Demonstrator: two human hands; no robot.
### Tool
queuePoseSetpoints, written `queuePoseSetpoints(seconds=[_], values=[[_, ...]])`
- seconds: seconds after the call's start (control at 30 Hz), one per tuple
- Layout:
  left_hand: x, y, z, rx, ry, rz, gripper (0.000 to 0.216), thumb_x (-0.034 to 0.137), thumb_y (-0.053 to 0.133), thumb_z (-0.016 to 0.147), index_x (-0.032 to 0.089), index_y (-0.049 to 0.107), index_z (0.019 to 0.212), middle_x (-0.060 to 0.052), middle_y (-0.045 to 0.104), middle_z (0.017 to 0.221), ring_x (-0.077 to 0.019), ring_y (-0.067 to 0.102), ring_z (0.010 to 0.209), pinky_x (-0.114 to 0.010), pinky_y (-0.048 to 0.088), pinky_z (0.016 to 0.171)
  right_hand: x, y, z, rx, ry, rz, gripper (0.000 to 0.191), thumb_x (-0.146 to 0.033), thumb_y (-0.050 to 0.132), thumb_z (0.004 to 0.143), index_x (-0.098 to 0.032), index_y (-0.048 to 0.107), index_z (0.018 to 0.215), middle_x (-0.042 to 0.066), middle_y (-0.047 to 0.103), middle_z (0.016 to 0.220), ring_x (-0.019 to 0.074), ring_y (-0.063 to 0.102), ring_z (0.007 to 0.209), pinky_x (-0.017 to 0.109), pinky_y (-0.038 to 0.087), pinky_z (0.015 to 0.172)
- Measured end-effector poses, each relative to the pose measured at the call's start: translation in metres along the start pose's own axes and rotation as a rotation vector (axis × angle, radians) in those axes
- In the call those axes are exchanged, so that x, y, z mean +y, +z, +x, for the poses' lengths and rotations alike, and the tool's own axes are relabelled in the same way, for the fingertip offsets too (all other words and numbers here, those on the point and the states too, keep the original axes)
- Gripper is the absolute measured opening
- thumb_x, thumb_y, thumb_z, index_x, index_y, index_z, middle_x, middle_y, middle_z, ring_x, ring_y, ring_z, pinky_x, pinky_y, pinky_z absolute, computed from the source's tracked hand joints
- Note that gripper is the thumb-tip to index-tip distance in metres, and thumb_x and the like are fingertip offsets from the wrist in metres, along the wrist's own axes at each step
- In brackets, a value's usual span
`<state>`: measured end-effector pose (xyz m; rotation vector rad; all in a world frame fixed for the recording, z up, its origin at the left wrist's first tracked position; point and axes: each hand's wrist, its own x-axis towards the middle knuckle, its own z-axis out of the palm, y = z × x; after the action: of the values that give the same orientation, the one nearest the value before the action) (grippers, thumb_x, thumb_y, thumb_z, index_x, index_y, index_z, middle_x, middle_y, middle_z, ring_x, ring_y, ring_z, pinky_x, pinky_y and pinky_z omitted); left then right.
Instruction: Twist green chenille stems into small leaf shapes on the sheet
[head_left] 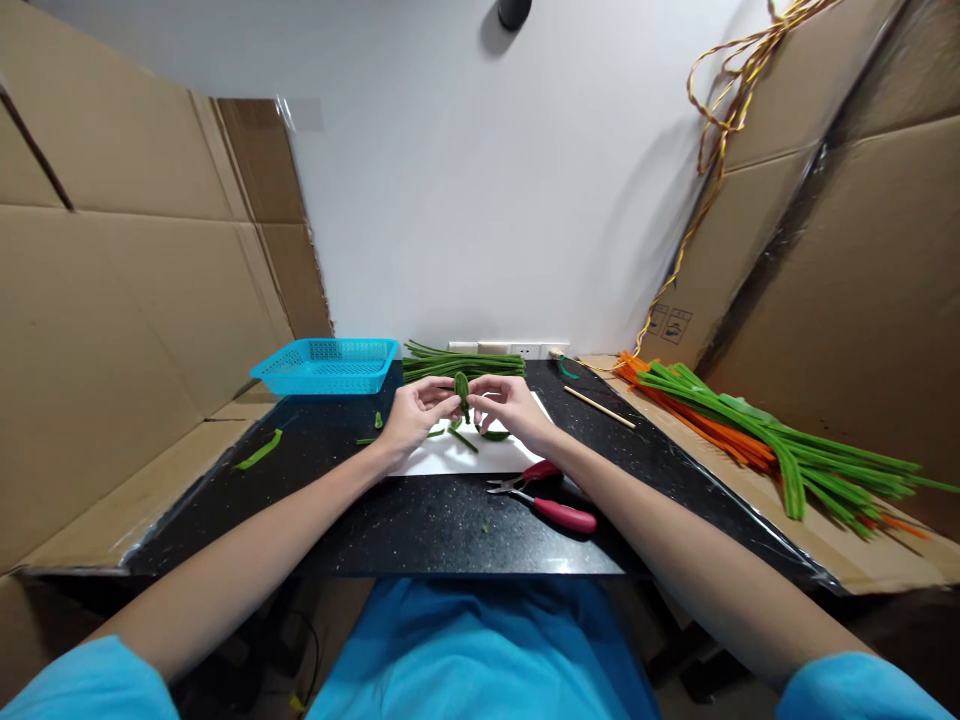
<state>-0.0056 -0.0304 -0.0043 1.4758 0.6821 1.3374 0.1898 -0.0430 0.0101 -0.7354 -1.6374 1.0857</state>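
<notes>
Between my two hands, above a white sheet [442, 462], is a small leaf shape made of dark green pipe cleaner [462, 388], held upright. My left hand [417, 412] pinches it from the left, and my right hand [513, 408] grips it from the right with thumb and fingertips. Short cut pieces of green pipe cleaner [463, 440] lie on the sheet under the hands. Red-handled pliers [551, 505] rest with their handles apart on the black table [420, 535], just below my right wrist.
A blue plastic basket [330, 378] stands at the back left. Dark green pipe cleaners [465, 362] lie behind the hands. To the right are a wooden stick [600, 407] and a pile of bright green and orange pipe cleaners [757, 430]. Cardboard walls [127, 290] flank the table.
</notes>
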Motion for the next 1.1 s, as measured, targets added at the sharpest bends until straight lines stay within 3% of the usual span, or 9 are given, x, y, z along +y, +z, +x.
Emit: queuePoseSetpoints(seconds=[0.23,0.5,0.83,1.1], values=[[0.0029,-0.0006,-0.0009,-0.023,-0.041,-0.024,0.051,0.045,0.099,0.061,0.013,0.079,0.096,-0.011,0.081,0.095,-0.0208,0.075,0.076,-0.04,0.065,0.079,-0.0007,-0.0004,0.0009,-0.031,0.02,0.058,0.042,-0.052,0.089,0.073,-0.017,0.071,0.085,0.001,0.066,0.075,0.0141,0.063,0.063,0.026,0.056,0.051],[0.001,-0.0011,-0.0017,-0.035,-0.068,-0.053,0.047,0.041,0.098,0.063,0.013,0.08,0.096,-0.008,0.079,0.091,-0.0193,0.073,0.075,-0.037,0.064,0.075,0.0022,-0.0005,0.0021,-0.095,0.059,0.131,0.041,-0.052,0.088,0.076,-0.018,0.065,0.081,-0.001,0.063,0.065,0.0131,0.061,0.057,0.024,0.054,0.049],[0.006,0.0034,-0.0047,-0.116,-0.075,-0.076,0.04,0.034,0.097,0.064,0.012,0.072,0.086,-0.003,0.072,0.079,-0.0152,0.068,0.07,-0.028,0.057,0.071,0.005,0.0001,-0.0003,-0.196,0.124,0.158,0.038,-0.046,0.089,0.078,-0.017,0.064,0.079,-0.001,0.066,0.074,0.0107,0.061,0.056,0.023,0.051,0.052],[-0.0018,0.0023,-0.0024,-0.123,-0.027,-0.069,0.046,0.034,0.097,0.065,0.014,0.065,0.091,-0.002,0.069,0.083,-0.0138,0.065,0.072,-0.026,0.054,0.069,-0.001,0.0064,-0.0042,-0.148,0.076,0.103,0.041,-0.051,0.09,0.075,-0.016,0.069,0.075,-0.001,0.065,0.065,0.0099,0.058,0.052,0.024,0.048,0.054]])
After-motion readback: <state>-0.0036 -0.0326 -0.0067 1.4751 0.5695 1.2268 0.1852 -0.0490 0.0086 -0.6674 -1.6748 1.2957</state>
